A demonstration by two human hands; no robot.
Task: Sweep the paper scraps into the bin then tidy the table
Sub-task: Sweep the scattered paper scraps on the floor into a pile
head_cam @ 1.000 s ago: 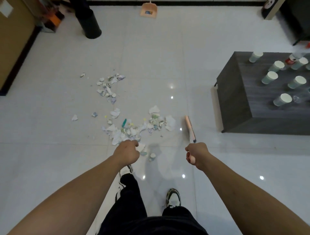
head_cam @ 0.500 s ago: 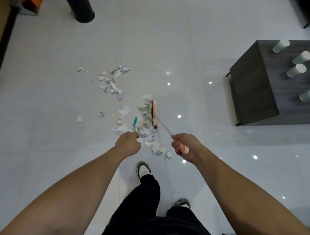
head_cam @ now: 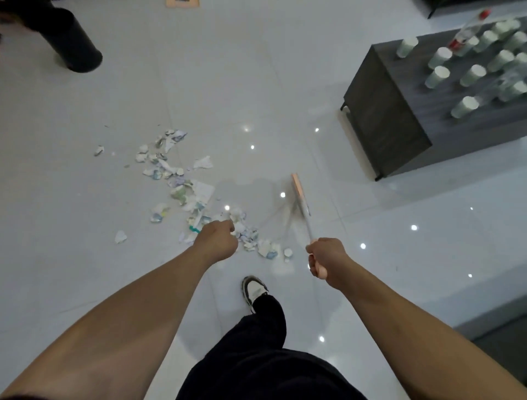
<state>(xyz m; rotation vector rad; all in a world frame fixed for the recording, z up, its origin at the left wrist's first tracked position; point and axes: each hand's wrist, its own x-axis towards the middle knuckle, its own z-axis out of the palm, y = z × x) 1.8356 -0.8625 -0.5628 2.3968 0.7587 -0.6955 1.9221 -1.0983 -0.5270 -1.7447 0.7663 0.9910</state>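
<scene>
Torn paper scraps (head_cam: 182, 188) lie strewn over the white tiled floor in front of me, in a band from upper left to just before my feet. My right hand (head_cam: 328, 261) grips the pink handle of a small broom (head_cam: 301, 200), whose pink head is off to the right of the scraps, blurred by motion. My left hand (head_cam: 218, 241) is a closed fist with nothing in it, hovering over the near end of the scraps. A black bin (head_cam: 71, 42) stands at the far left.
A dark grey low table (head_cam: 399, 114) at the right carries several pale green paper cups (head_cam: 439, 77) and a plastic bottle (head_cam: 467, 31). A pink dustpan (head_cam: 182, 2) sits at the top edge. My shoe (head_cam: 253, 289) and black trouser leg are below.
The broom head has swung from against the scraps back out to the right. The scraps have been pushed left into a tighter band. The view has shifted, showing more of the table.
</scene>
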